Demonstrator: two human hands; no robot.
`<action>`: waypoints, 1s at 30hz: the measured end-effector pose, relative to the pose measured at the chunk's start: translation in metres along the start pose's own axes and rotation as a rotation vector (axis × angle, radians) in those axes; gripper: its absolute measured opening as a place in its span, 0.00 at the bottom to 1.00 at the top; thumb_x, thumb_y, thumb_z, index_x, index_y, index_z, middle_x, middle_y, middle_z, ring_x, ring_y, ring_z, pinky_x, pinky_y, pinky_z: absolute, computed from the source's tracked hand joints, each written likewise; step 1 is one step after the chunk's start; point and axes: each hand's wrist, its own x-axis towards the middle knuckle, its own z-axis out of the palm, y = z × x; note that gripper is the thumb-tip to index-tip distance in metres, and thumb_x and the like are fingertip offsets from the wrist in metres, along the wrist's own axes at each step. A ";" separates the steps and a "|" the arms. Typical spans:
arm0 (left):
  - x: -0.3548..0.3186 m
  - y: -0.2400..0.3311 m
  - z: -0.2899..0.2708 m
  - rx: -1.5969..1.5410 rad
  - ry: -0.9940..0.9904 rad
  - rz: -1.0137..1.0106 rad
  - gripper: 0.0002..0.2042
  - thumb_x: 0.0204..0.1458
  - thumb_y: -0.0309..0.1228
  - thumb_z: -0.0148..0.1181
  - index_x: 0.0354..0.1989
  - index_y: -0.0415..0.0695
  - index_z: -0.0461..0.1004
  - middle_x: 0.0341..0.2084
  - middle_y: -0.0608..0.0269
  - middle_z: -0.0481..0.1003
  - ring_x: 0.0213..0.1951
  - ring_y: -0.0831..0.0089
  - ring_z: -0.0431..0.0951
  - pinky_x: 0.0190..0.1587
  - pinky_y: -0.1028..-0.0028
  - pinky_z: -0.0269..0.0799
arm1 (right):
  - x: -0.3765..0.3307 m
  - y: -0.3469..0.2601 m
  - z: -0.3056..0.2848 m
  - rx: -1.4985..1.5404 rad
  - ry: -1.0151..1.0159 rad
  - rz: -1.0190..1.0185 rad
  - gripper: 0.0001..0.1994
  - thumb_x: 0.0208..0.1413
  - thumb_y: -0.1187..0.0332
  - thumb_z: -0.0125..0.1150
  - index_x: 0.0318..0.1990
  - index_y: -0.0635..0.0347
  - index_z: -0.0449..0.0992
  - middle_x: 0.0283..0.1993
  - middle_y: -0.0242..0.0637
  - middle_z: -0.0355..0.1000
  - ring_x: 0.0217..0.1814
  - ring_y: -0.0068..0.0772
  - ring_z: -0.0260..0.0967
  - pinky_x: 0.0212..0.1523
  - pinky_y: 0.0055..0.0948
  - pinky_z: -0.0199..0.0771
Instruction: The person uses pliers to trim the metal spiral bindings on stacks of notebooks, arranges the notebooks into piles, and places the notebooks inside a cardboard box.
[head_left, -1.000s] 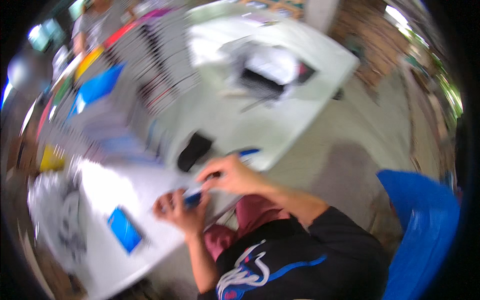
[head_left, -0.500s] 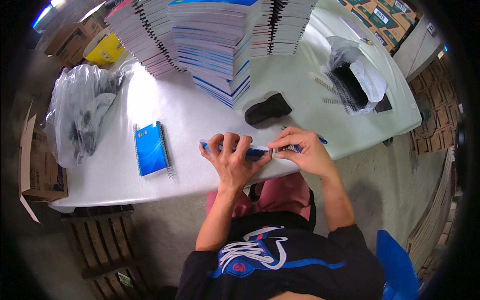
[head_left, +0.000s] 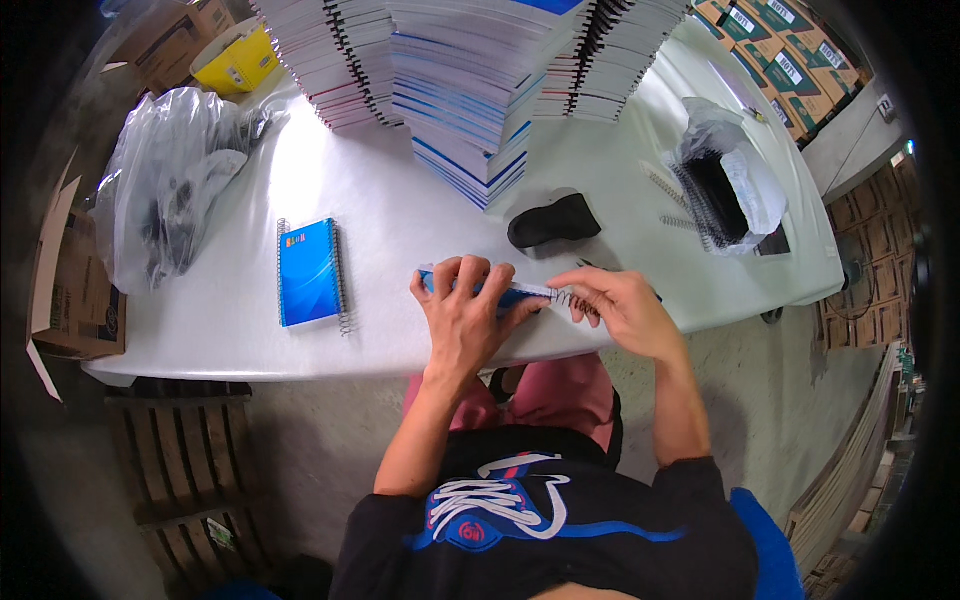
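A blue notebook (head_left: 518, 291) is tilted on edge near the table's front, its spine side facing up. My left hand (head_left: 465, 308) is closed over it, fingers along the far side and thumb on the near side. At the notebook's right end my right hand (head_left: 620, 308) pinches a dark wire spiral coil (head_left: 572, 298), whose loops show between the fingers and the notebook. Part of the coil is hidden by my fingers. Beyond them lies a black, rounded object (head_left: 553, 222), perhaps a cloth pouch. To the left, another blue notebook (head_left: 310, 273) lies flat with a spiral along its edge.
Tall stacks of notebooks (head_left: 455, 95) rise at the back of the white-covered table (head_left: 400, 215). A plastic bag of black coils (head_left: 735, 185) lies right, beside loose coils (head_left: 675, 222). A clear bag (head_left: 165, 190) and cardboard box (head_left: 80, 290) stand left.
My right hand has moved slightly right and down, and more coil loops now show beside the notebook. My left hand keeps its grip. The whole view has shifted a little.
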 end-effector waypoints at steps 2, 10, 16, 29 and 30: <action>-0.001 -0.002 0.000 -0.009 -0.009 0.006 0.21 0.37 0.54 0.64 0.33 0.54 0.72 0.33 0.68 0.66 0.43 0.65 0.64 0.46 0.53 0.49 | 0.012 0.000 -0.004 -0.068 0.001 -0.034 0.16 0.54 0.76 0.51 0.50 0.54 0.71 0.42 0.39 0.71 0.38 0.32 0.70 0.35 0.26 0.70; 0.008 -0.001 -0.011 -0.096 0.046 -0.008 0.25 0.28 0.53 0.70 0.26 0.46 0.71 0.36 0.65 0.68 0.44 0.61 0.63 0.48 0.62 0.56 | 0.074 0.061 -0.028 -0.698 0.435 -0.517 0.16 0.49 0.76 0.54 0.47 0.55 0.74 0.37 0.39 0.75 0.36 0.33 0.73 0.39 0.30 0.71; 0.006 -0.005 -0.009 -0.154 0.019 -0.005 0.26 0.26 0.52 0.72 0.23 0.44 0.68 0.38 0.62 0.67 0.46 0.57 0.60 0.49 0.60 0.57 | 0.044 0.048 -0.028 0.576 -0.229 -0.603 0.17 0.35 0.85 0.53 0.36 0.65 0.79 0.38 0.41 0.77 0.40 0.32 0.74 0.44 0.22 0.70; 0.011 -0.005 -0.011 -0.193 0.029 -0.003 0.26 0.25 0.50 0.73 0.20 0.42 0.67 0.39 0.58 0.65 0.47 0.56 0.59 0.47 0.60 0.59 | 0.038 0.026 -0.027 0.036 0.143 -0.131 0.20 0.31 0.85 0.55 0.37 0.63 0.80 0.41 0.44 0.77 0.46 0.35 0.74 0.48 0.25 0.71; 0.012 -0.005 -0.011 -0.186 0.038 0.005 0.26 0.25 0.50 0.73 0.20 0.42 0.67 0.39 0.58 0.65 0.47 0.55 0.59 0.47 0.60 0.59 | 0.035 0.022 -0.026 0.140 0.062 -0.264 0.20 0.32 0.86 0.55 0.37 0.63 0.80 0.41 0.43 0.77 0.46 0.34 0.74 0.48 0.24 0.71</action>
